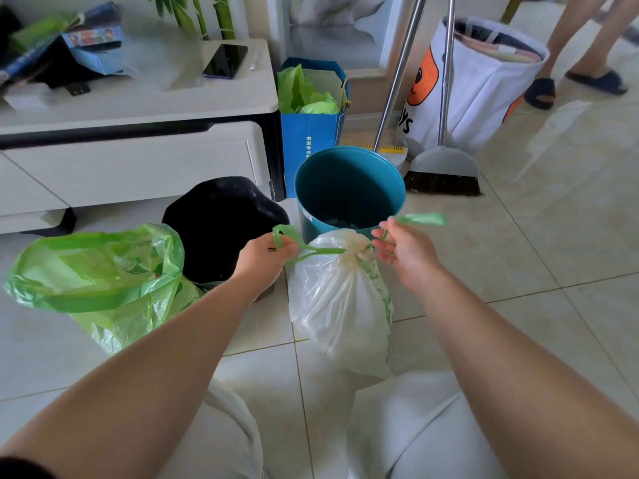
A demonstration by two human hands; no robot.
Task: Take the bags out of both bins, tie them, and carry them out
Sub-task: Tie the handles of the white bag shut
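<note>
A white bag [340, 299] with a green drawstring stands on the floor between my hands, its neck gathered tight. My left hand [264, 255] grips one green drawstring loop [287, 236] to the left of the neck. My right hand [403, 248] holds the other drawstring end [420, 219], pulled out to the right. A green bag [100, 274] sits on the floor at the left, its mouth wide open. Behind the bags stand a black bin [221, 226] and a teal bin [349, 188], both without liners.
A white low cabinet [138, 108] with a phone and clutter is at the back left. Beside it stands a blue paper bag [309, 140]. A broom and dustpan [442, 171] lean by a white fabric hamper [484, 84]. Another person's legs in sandals are at the top right.
</note>
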